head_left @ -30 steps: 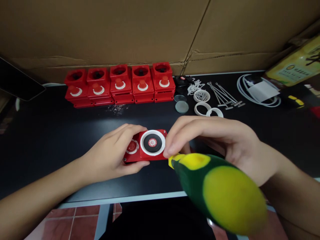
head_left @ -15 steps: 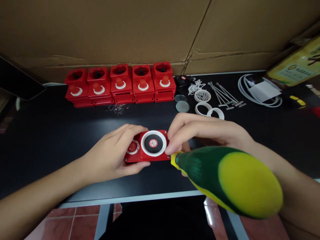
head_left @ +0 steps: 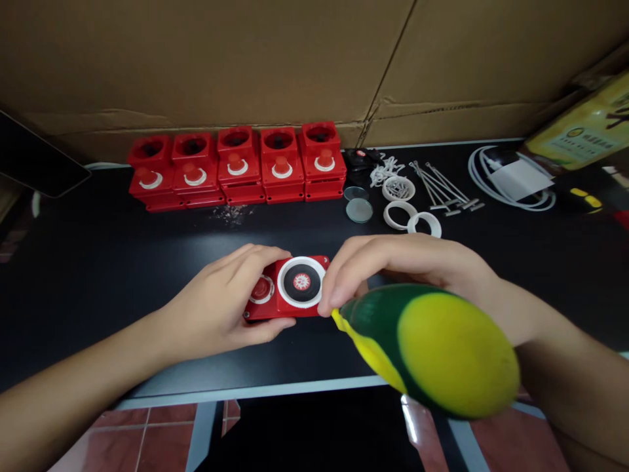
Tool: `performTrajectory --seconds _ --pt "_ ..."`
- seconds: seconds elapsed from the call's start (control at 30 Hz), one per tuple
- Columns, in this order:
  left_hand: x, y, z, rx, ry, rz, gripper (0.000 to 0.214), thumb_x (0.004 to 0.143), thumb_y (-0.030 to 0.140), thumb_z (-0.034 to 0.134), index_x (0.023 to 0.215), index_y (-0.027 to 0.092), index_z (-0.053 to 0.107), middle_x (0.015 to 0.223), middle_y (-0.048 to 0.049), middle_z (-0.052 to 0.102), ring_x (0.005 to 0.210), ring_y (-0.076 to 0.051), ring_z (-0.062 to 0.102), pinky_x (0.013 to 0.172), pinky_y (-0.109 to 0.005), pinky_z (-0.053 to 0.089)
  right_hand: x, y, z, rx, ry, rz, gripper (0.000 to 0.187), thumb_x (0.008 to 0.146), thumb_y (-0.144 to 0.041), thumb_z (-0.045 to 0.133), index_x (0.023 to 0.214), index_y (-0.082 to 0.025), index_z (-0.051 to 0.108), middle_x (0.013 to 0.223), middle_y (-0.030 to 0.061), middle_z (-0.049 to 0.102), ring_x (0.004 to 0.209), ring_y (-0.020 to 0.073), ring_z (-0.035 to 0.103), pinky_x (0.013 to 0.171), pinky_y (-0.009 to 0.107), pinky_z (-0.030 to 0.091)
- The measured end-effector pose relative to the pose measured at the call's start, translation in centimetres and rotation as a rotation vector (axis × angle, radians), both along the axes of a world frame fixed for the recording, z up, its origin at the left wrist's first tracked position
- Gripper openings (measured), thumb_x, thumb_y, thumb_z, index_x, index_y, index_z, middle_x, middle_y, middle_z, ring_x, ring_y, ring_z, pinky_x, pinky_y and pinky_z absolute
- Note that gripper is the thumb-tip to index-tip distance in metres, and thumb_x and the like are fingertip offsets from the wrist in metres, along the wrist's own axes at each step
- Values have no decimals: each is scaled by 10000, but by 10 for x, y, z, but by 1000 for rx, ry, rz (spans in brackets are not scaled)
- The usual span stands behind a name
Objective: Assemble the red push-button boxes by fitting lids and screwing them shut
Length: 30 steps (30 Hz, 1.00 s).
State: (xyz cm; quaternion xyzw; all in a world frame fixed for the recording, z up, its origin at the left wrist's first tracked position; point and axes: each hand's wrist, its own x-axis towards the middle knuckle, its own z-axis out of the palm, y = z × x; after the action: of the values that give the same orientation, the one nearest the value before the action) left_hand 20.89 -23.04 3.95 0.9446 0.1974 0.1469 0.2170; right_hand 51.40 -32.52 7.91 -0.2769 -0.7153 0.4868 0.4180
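Left hand (head_left: 236, 295) has the red box (head_left: 275, 307) pinched between thumb and fingers, so the box sits right between both hands, with its white ring (head_left: 282, 288) and black disc (head_left: 289, 282) facing up. Right hand (head_left: 417, 269) is curled around the green-yellow driver (head_left: 457, 354), fingertips bunched near its nose at the box's right end; can't tell what the thumb's doing, and the bit is hidden too. Past the left hand there's a row of five red housings (head_left: 238, 172). Beyond the right hand: glass discs (head_left: 359, 210) and loose white rings (head_left: 439, 227).
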Motion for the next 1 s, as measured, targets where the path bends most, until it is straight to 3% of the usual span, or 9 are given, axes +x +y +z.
performTrajectory --seconds 0.13,0.3,0.47,0.63,0.83,1.0 --pt "1 -1 3 -15 -22 -16 545 1111 496 712 1555 237 529 1462 -146 768 1281 -329 797 1115 -464 670 -3 -7 6 -102 -24 -72 248 1012 -135 887 1206 -190 743 1146 47 767 982 162 795 842 278 654" --pt "3 1 4 -25 -45 -39 608 1056 552 782 1537 266 544 1426 -166 782 1223 -382 824 1048 -551 711 -9 -14 13 -121 -51 -183 315 933 -97 970 1090 -221 727 1096 -2 725 1018 150 751 849 256 618" --pt "3 1 5 -5 -48 -35 599 1067 559 786 1517 243 548 1414 -168 786 1211 -373 830 1038 -529 715 -4 -1 4 -60 -34 -116 353 896 -188 1032 1060 -211 721 1075 -12 712 887 112 686 793 239 583" --pt "3 -1 6 7 -33 -31 614 1053 520 815 1523 224 554 1423 -150 789 1206 -347 832 1051 -474 706 0 4 1 165 -86 -13 337 948 -143 920 1254 -182 783 1220 72 784 1076 173 767 961 281 620" --pt "4 -1 8 -19 -8 -16 605 1059 522 812 1518 225 552 1420 -145 785 1233 -344 824 1080 -473 689 -1 -5 10 69 -147 -84 206 996 -96 814 1173 -199 832 1081 51 806 972 159 779 940 255 640" --pt "4 -1 9 -8 -10 -24 595 1067 504 806 1517 217 543 1420 -146 781 1240 -338 820 1081 -458 684 4 3 3 69 -138 49 272 976 -102 879 1218 -225 859 1122 52 838 935 172 820 905 263 682"
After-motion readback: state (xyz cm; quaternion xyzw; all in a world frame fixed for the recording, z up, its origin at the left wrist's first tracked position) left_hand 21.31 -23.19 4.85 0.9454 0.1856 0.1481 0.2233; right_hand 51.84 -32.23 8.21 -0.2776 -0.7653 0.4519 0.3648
